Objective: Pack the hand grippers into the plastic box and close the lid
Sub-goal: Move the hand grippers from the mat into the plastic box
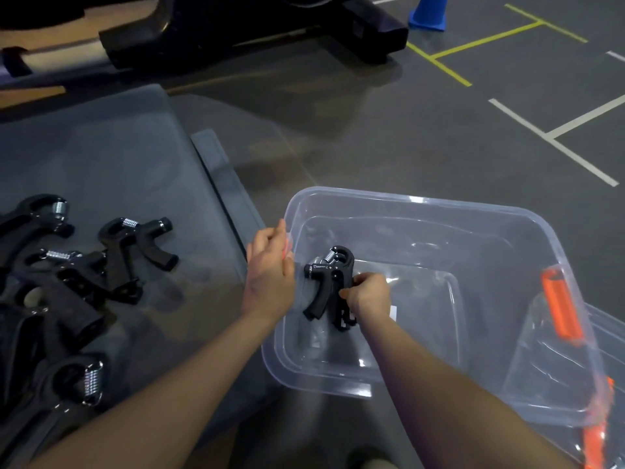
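Note:
A clear plastic box (422,204) stands open on the dark floor. My right hand (368,294) grips a black hand gripper (329,282) with a steel spring, held inside the box near its left wall. At the box's left rim is my left hand (270,272), fingers curled at an orange latch; whether it grips the latch is unclear. Several more black hand grippers (135,255) lie in a pile on a grey mat (118,157) to the left. The clear lid (558,363) with orange latches leans against the box's right side.
Black exercise equipment (236,28) stands at the back. A blue cone (427,11) sits at the top right. Yellow and white tape lines (554,137) mark the grey floor to the right.

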A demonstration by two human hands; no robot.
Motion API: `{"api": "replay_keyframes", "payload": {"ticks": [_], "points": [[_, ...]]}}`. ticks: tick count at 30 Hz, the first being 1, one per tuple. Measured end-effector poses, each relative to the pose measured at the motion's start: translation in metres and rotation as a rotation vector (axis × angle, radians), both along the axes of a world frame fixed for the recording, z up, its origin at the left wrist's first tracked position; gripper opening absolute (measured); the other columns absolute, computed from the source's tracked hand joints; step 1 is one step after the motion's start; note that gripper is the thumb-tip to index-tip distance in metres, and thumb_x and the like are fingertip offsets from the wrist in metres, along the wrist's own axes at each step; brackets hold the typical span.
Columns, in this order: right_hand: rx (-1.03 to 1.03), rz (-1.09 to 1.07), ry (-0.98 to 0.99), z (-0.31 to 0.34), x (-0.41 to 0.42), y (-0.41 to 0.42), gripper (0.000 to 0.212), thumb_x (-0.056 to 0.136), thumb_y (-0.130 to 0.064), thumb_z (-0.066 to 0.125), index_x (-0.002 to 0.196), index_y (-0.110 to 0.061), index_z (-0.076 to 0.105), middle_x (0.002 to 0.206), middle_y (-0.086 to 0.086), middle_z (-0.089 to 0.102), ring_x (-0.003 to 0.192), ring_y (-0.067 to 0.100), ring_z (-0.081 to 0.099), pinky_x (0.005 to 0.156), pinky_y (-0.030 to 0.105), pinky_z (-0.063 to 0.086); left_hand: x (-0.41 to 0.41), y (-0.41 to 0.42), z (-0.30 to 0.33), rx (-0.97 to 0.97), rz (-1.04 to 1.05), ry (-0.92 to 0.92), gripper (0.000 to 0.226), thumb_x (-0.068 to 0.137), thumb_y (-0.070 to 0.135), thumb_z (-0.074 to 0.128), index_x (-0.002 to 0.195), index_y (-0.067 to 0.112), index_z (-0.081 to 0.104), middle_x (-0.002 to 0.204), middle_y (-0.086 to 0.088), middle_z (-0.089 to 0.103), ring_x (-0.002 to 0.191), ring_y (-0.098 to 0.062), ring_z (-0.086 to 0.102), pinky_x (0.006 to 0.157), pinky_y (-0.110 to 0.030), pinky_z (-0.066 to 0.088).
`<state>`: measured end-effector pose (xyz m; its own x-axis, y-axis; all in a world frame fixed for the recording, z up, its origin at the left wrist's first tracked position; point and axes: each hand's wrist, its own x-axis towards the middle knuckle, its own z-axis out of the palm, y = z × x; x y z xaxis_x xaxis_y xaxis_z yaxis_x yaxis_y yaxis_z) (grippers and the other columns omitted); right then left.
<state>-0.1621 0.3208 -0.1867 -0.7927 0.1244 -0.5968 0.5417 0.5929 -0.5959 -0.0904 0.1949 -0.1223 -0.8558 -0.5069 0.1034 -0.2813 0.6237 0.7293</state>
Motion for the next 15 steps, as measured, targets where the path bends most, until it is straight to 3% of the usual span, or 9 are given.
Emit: {"api": "replay_keyframes", "payload": {"ticks": [5, 9, 15], "points": [[0.027, 0.036, -0.003, -0.007, 0.001, -0.004, 0.014, 0.071, -0.006, 0.069, 0.076, -0.018, 0.063, 0.089, 0.011, 0.071, 0.086, 0.033, 0.069, 0.076, 0.036, 0.056, 0.001, 0.000, 0.000, 0.011, 0.000, -0.005, 0.047, 0.096, 0.010, 0.041, 0.142, 0.009, 0.035, 0.130, -0.009, 0.044, 0.121, -0.017, 0.037, 0.092, -0.001, 0.015], [0.020, 0.043, 0.001, -0.012, 0.000, -0.004, 0.015, 0.073, -0.004, 0.067, 0.086, -0.013, 0.069, 0.091, 0.012, 0.072, 0.089, 0.032, 0.068, 0.077, 0.033, 0.054, 0.000, -0.001, -0.001, 0.029, -0.002, -0.012, 0.048, 0.096, 0.010, 0.041, 0.143, 0.009, 0.033, 0.129, -0.006, 0.043, 0.121, -0.015, 0.036, 0.090, 0.000, 0.015], [-0.046, -0.006, -0.011, -0.017, -0.005, -0.003, 0.022, 0.078, 0.005, 0.063, 0.098, -0.002, 0.068, 0.107, 0.017, 0.070, 0.103, 0.032, 0.065, 0.092, 0.038, 0.052, -0.002, -0.001, -0.001, 0.045, -0.002, -0.018, 0.048, 0.096, 0.010, 0.041, 0.143, 0.009, 0.033, 0.131, -0.006, 0.042, 0.121, -0.014, 0.035, 0.090, 0.000, 0.015]]}}
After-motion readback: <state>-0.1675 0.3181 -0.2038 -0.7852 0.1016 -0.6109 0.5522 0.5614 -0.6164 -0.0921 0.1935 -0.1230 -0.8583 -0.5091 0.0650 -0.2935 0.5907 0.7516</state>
